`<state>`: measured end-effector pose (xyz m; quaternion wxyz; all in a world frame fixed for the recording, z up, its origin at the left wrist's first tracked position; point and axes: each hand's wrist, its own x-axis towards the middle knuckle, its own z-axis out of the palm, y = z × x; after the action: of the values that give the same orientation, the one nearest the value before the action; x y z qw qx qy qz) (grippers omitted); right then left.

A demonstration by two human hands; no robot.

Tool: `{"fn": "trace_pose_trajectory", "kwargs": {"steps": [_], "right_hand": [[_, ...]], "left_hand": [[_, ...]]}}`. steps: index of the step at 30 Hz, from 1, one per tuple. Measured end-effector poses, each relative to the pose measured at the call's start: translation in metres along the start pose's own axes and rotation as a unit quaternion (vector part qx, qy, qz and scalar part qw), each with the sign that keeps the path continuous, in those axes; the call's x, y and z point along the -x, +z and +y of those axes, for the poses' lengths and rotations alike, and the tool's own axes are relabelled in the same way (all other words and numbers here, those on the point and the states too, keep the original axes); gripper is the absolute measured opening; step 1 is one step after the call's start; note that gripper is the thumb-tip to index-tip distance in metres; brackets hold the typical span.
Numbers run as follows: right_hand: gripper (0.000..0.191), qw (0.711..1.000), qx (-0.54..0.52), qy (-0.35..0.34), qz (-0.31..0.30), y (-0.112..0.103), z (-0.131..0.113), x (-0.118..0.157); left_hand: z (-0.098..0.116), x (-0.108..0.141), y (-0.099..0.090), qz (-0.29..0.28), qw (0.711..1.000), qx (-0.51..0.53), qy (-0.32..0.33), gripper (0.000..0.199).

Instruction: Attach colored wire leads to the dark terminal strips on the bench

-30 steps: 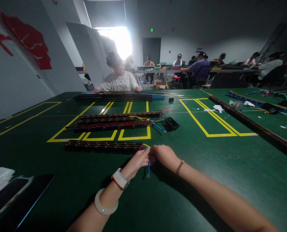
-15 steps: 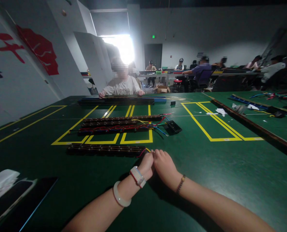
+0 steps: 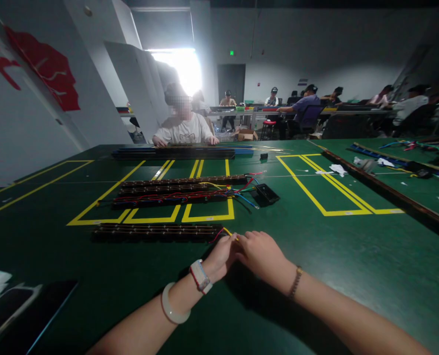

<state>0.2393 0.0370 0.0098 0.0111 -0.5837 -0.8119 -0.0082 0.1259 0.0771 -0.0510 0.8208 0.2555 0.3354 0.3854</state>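
Just beyond my hands lies a long dark strip (image 3: 156, 232) with rows of small metal points. A yellow wire (image 3: 227, 231) and a thin red wire (image 3: 216, 235) come out of its right end. My left hand (image 3: 221, 257), with a watch at the wrist, is closed in a pinch on the yellow wire. Beside it, my right hand (image 3: 263, 255) is closed with its fingertips at the same wire, close to the left fingertips. The wire's tip is hidden by the fingers.
Farther back lie several dark strips (image 3: 182, 186) with coloured wires and a black box-like part (image 3: 267, 194). A long brown bar (image 3: 385, 192) runs along the right. Dark flat panels (image 3: 38, 305) lie at near left. A person (image 3: 185, 128) sits across the table.
My right hand has shifted slightly right, and more of the yellow wire shows between the hands. The whole view has tilted a little; the strips lie as before.
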Motion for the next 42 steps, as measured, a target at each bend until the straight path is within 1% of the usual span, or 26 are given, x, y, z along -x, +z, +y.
{"fn": "trace_pose_trajectory", "kwargs": {"steps": [4, 6, 8, 11, 15, 19, 22, 24, 26, 29, 32, 34, 36, 37, 39, 40, 42], "right_hand": [[0.025, 0.999, -0.006, 0.011, -0.032, 0.011, -0.002, 0.001], [0.025, 0.998, -0.017, 0.019, -0.049, 0.012, 0.002, 0.001], [0.02, 0.998, -0.027, 0.024, -0.059, 0.009, 0.009, 0.0], [0.02, 0.998, -0.034, 0.034, -0.047, 0.002, 0.021, -0.002], [0.02, 0.998, -0.042, 0.035, -0.028, -0.009, 0.031, -0.005], [0.018, 0.996, -0.064, 0.054, 0.022, -0.015, 0.042, -0.009], [0.019, 0.993, -0.072, 0.075, 0.054, -0.006, 0.054, -0.017], [0.02, 0.991, -0.078, 0.085, 0.065, 0.006, 0.062, -0.024], [0.02, 0.988, -0.093, 0.098, 0.068, 0.02, 0.067, -0.03], [0.02, 0.984, -0.107, 0.124, 0.068, 0.037, 0.068, -0.038], [0.02, 0.986, -0.072, 0.126, 0.078, 0.047, 0.067, -0.04], [0.02, 0.989, -0.025, 0.101, 0.108, 0.047, 0.068, -0.037], [0.02, 0.984, 0.009, 0.054, 0.169, 0.045, 0.068, -0.032], [0.02, 0.979, 0.011, 0.018, 0.203, 0.043, 0.068, -0.029], [0.02, 0.964, -0.013, -0.084, 0.25, 0.038, 0.066, -0.021], [0.019, 0.955, -0.033, -0.144, 0.257, 0.036, 0.064, -0.017], [0.019, 0.936, -0.072, -0.247, 0.242, 0.033, 0.059, -0.011]], "left_hand": [[0.0, 0.004, 0.001, -0.018, 1.0, -0.014, -0.005, 0.018], [0.0, 0.005, 0.003, -0.021, 0.999, -0.023, -0.005, 0.019], [0.001, 0.005, 0.004, -0.017, 0.999, -0.03, -0.003, 0.019], [0.001, 0.006, 0.006, -0.014, 0.999, -0.032, 0.001, 0.016], [0.001, 0.007, 0.006, -0.025, 0.999, -0.044, 0.009, 0.019], [-0.003, 0.006, 0.002, -0.01, 0.996, -0.075, 0.042, 0.023], [-0.004, 0.004, -0.003, -0.036, 0.994, -0.103, 0.033, 0.029], [-0.003, 0.004, -0.005, -0.053, 0.993, -0.102, 0.026, 0.026], [0.0, 0.006, -0.004, -0.055, 0.993, -0.097, 0.025, 0.022], [0.004, 0.008, -0.001, -0.054, 0.996, -0.076, 0.01, 0.019], [0.006, 0.008, 0.0, -0.064, 0.997, -0.032, -0.005, 0.02], [0.006, 0.006, 0.0, -0.076, 0.997, 0.001, -0.008, 0.022], [0.005, 0.004, -0.002, -0.086, 0.996, 0.024, -0.012, 0.023], [0.004, 0.002, -0.003, -0.092, 0.995, 0.032, -0.012, 0.023], [0.003, 0.0, -0.005, -0.103, 0.994, 0.047, -0.004, 0.022], [0.002, -0.002, -0.006, -0.105, 0.993, 0.057, 0.003, 0.02], [0.001, -0.004, -0.009, -0.103, 0.992, 0.071, 0.014, 0.016]]}}
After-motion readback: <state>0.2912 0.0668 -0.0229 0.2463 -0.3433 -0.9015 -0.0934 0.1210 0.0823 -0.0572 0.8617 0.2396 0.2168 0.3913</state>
